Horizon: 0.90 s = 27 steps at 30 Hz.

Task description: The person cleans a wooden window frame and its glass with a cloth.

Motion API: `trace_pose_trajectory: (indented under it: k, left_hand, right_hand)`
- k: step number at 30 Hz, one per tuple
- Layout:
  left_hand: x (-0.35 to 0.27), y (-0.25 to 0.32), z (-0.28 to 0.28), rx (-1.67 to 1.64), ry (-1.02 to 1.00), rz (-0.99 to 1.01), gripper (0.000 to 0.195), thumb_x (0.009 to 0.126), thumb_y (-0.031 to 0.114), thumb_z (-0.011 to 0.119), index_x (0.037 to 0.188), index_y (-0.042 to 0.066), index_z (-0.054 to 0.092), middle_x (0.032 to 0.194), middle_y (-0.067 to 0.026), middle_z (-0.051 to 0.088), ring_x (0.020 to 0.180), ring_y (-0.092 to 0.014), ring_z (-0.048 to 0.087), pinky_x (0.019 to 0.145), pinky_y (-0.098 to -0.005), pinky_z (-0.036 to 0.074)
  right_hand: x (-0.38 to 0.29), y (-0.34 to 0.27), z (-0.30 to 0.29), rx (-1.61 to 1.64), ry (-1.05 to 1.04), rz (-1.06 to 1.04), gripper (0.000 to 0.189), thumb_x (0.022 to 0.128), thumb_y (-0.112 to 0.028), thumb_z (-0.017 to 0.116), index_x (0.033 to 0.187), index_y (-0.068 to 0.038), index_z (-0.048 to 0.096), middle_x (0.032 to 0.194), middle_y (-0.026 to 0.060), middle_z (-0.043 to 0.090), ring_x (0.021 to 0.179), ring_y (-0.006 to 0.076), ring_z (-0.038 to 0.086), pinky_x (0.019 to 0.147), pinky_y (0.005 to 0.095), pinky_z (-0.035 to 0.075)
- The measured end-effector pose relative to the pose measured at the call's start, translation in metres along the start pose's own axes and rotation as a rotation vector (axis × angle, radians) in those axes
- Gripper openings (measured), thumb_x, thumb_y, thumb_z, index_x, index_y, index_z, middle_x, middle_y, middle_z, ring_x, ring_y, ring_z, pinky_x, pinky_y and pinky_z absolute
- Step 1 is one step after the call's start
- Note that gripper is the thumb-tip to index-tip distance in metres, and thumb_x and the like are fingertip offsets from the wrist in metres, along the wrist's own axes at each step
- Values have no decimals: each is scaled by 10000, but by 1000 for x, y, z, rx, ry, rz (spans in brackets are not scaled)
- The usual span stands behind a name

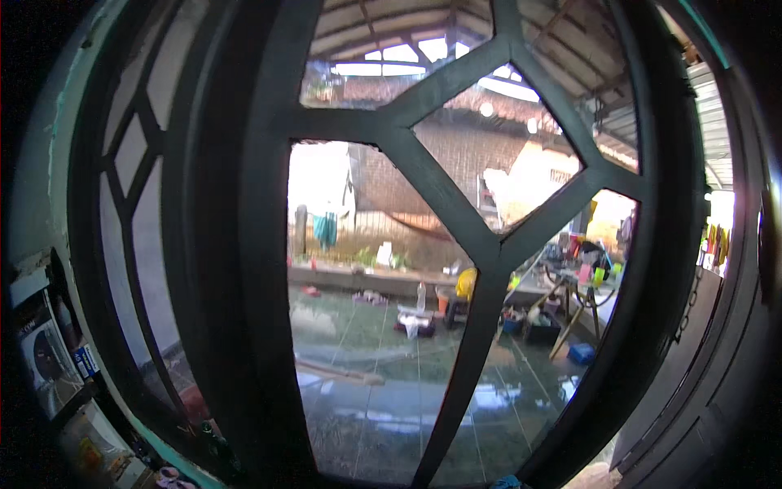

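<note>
Neither of my hands is in view. A glass panel in a dark frame with angled bars (440, 189) fills the middle of the view, right before me. Through its glass I see a tiled floor (397, 391) with reflections on it. A clear plastic bottle (421, 296) stands near a low ledge, beside an orange bucket (442, 299) and something yellow (466, 283). A white cloth (414, 323) lies on a dark item on the floor. A teal cloth (325, 230) hangs farther back on the left.
A cluttered table (586, 281) with a blue container (581, 353) below stands beyond the glass at right. A chain (690, 305) hangs by the frame's right edge, next to a panelled door (684, 415). Boxes (52, 360) stand at lower left.
</note>
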State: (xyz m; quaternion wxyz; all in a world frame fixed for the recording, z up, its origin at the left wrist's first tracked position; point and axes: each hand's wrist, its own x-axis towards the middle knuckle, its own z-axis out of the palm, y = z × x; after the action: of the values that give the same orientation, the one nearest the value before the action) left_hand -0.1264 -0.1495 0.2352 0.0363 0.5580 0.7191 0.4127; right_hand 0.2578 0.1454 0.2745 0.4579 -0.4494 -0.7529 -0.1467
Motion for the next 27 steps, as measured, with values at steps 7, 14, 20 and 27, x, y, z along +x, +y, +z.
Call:
trace_pose_trajectory:
  k: [7,14,20,27]
  left_hand:
    - [-46,99,-97,-34,-258,-451,486,970,269,499,1376,6,542,1183,-237,635,1025,-358,647,914,-461,509]
    - [-72,214,-204,-136,-365,-890,480,973,255,483,1377,2,537,1186,-245,633,1033,-388,641,899,-479,509]
    - [-102,284,-228,-354,-313,-1252,475,976,243,470,1378,-2,534,1187,-252,632,1041,-414,637,886,-495,508]
    - [-221,233,-186,-614,-341,-1520,470,978,230,456,1379,-6,530,1189,-259,630,1048,-440,632,873,-511,507]
  right_hand:
    - [-15,10,9,-33,-382,311,479,808,-306,679,1166,10,642,1371,228,542,1298,503,417,1072,635,345]
    - [73,-20,-39,80,-719,119,452,844,-329,646,1157,-3,646,1302,203,578,1195,451,467,1015,581,384]
    - [184,-63,-38,177,-958,-199,434,874,-348,618,1149,-14,649,1242,182,610,1107,406,510,967,534,417]
    - [254,-142,-79,202,-1200,-452,420,909,-371,585,1140,-26,653,1173,157,647,1004,354,559,910,480,455]
